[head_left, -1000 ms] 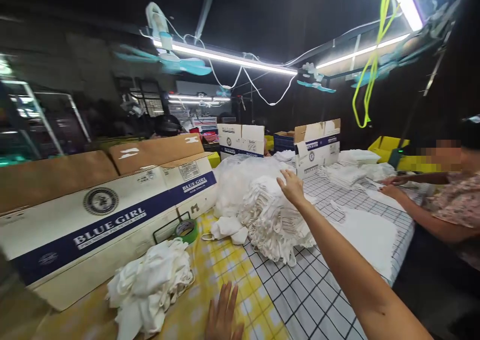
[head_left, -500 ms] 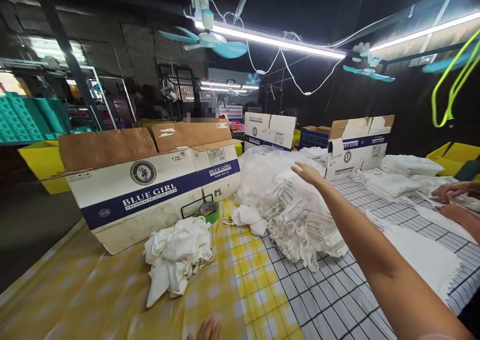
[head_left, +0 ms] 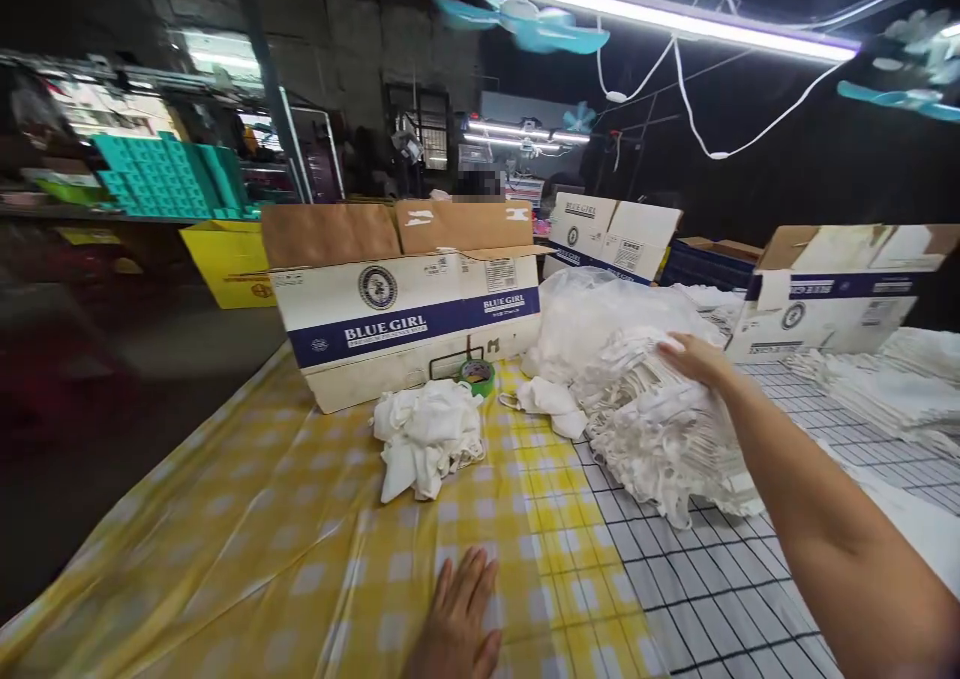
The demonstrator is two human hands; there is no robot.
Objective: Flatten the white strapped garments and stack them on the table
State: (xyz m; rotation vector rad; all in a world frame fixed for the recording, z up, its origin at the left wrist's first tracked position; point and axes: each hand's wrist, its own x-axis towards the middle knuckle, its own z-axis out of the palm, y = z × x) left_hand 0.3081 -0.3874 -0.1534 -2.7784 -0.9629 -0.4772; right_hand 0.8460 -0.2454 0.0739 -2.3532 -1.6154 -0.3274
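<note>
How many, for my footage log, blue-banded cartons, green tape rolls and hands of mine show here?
Blue-banded cartons: 3 (left carton, middle carton, right carton)
Green tape roll: 1
Hands: 2 (left hand, right hand)
Total: 6

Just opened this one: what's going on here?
A person's right hand reaches to the top of a large pile of white fabric pieces; whether it grips any is hard to tell. The left hand is palm down on the yellow checked cloth, fingers slightly spread. Beyond it sits a smaller white heap, with a green tape roll and a BLUE GIRL carton behind.
</note>
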